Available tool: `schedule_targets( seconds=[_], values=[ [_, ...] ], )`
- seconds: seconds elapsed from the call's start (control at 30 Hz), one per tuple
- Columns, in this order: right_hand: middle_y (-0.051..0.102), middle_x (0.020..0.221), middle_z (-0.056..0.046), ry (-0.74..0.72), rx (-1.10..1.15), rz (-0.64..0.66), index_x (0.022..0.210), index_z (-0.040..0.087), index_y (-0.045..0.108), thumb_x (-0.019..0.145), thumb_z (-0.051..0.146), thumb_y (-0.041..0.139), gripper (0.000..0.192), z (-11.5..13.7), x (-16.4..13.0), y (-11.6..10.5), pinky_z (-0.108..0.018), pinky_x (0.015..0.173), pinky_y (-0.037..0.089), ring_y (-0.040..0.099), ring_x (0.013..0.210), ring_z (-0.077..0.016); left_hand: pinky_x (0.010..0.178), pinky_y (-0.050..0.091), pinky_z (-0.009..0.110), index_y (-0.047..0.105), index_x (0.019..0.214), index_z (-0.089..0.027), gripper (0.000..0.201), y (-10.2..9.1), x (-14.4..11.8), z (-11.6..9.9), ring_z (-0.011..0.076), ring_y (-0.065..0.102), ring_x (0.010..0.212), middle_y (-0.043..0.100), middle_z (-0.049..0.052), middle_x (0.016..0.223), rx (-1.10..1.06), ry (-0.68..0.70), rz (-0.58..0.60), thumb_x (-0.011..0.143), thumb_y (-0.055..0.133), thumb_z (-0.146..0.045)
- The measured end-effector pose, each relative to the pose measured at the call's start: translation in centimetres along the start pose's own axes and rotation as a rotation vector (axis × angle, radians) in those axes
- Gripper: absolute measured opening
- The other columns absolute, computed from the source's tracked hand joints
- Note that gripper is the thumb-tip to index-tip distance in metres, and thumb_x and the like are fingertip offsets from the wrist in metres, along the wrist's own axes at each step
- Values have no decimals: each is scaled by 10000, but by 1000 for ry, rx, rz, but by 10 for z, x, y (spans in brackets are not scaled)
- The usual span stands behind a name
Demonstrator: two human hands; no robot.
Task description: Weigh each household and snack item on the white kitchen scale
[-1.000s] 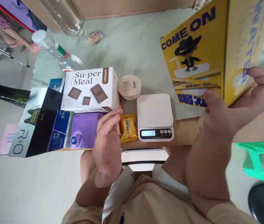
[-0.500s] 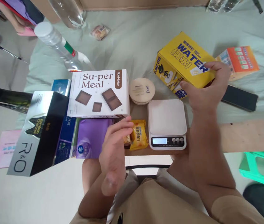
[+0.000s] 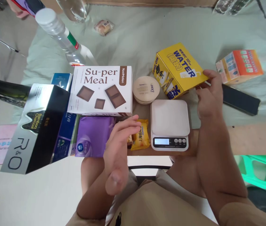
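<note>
The box [image 3: 180,67] is beyond the scale [image 3: 170,116], its right end apparently pinched in the right hand [image 3: 210,94].
Its long axis slants down-right, COME ON face pointing lower left; the left hand [image 3: 117,150], fingers extended, is by the packet [image 3: 142,138].

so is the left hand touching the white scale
Apart: in the head view, a yellow packet shows between the left hand and the scale.

1 camera, worn on the person's head, looks forward and down from above the shirt [image 3: 161,204], close enough to take in the left hand [image 3: 120,152], the right hand [image 3: 210,97] and the green cloth [image 3: 133,47] beyond.
</note>
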State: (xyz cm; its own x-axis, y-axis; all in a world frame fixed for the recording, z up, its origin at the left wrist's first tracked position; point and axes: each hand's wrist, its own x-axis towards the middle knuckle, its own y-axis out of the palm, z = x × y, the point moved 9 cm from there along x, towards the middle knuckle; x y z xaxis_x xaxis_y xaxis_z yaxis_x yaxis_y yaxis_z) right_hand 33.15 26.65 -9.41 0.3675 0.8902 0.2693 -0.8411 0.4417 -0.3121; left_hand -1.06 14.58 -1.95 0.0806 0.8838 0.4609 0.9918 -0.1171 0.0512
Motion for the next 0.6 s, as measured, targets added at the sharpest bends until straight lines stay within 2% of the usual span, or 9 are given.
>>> schedule_targets(
  seconds=[0.13,0.3,0.37,0.47,0.6],
  values=[
    [663,1251,-17,0,68,10,1271,280,555,648,168,547,632,2,-3,9,-429,1026,611,711,1098,-165,1266,523,523,719,1417,-279,862,6,0,-4,328,645,1431,706,106,1337,1,18,-3,985,297,-894],
    [705,1346,-71,11,21,114,1306,284,563,729,159,570,589,-1,-5,26,-514,1072,626,725,1162,-226,1269,529,525,745,1380,-267,749,5,-1,-7,341,654,1415,716,107,1325,-3,13,-45,980,471,-837],
    [721,1346,-61,1,-31,152,1290,307,603,773,171,581,535,-1,-6,29,-544,1060,633,734,1182,-255,1270,530,530,752,1372,-263,727,5,0,-7,341,664,1398,722,107,1319,8,34,-53,983,486,-817],
    [728,1340,-42,-4,-96,180,1300,351,622,893,267,601,416,-1,-6,30,-519,1029,649,738,1185,-253,1267,534,539,757,1369,-273,697,4,1,-7,336,673,1384,733,104,1312,28,68,-59,995,472,-788],
    [722,1285,-72,25,-58,96,1302,278,616,930,315,590,375,-5,-6,19,-466,1063,631,732,1152,-211,1263,527,510,759,1377,-255,689,6,2,-4,333,660,1399,734,108,1332,3,62,-54,998,492,-765]
  ],
)
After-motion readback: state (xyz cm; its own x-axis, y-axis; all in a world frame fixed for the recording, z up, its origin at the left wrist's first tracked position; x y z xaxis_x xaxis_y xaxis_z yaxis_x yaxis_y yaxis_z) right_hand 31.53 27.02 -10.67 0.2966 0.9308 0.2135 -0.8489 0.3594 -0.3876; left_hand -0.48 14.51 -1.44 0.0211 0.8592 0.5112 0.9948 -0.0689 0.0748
